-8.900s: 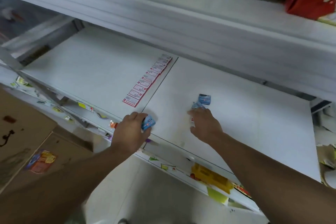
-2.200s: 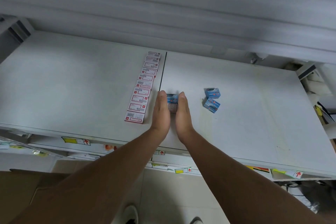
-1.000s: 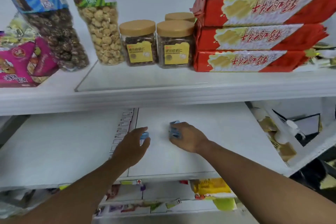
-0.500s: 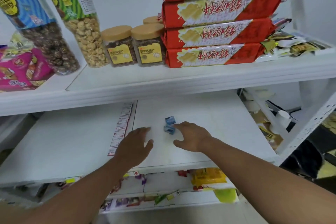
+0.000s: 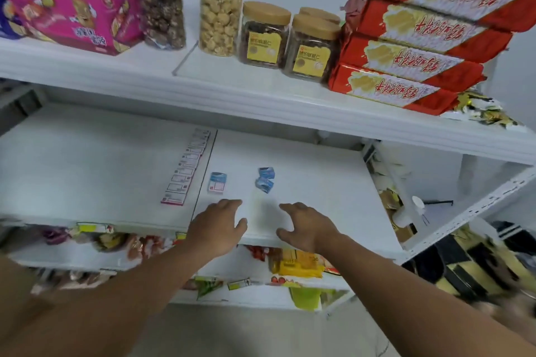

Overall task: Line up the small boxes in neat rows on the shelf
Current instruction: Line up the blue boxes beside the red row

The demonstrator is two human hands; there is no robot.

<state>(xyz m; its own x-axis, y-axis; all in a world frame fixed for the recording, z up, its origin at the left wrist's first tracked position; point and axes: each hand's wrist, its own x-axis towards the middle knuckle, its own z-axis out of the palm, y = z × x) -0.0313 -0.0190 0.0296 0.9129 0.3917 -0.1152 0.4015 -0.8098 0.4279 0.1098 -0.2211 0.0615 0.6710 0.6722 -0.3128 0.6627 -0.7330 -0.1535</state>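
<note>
1. On the upper shelf (image 5: 261,95) stand 2 tall clear tubs: one (image 5: 162,0) filled with dark brown snack pieces, one (image 5: 222,3) with pale popcorn-like pieces.
2. Beside them are 3 jars (image 5: 265,35) with tan lids and yellow labels, each holding something dark; the third is mostly hidden behind the other 2.
3. Right of the jars is a stack of 4 red packets (image 5: 412,46); at far left lie pink snack bags (image 5: 75,17).
4. On the middle shelf (image 5: 87,165), a row of red-and-white boxes (image 5: 185,171) runs front to back just left of the seam between its 2 boards.
5. Just right of the seam lies 1 blue box (image 5: 217,182) with a white and red label face. Further right, apart from it, 2 more blue boxes (image 5: 265,178) sit touching each other, both askew.
6. The left hand (image 5: 217,226) hangs over the shelf's front edge, fingers loosely spread, holding nothing. The right hand (image 5: 304,226) is likewise open and empty, well short of the pair.
7. Compared with half a second ago, both hands have pulled back toward the front edge; the right hand was then at the pair of boxes, and the left hand covered the spot where the single blue box now shows.
8. The lower shelf (image 5: 261,295) holds yellow and mixed packets, too blurred to name.
</note>
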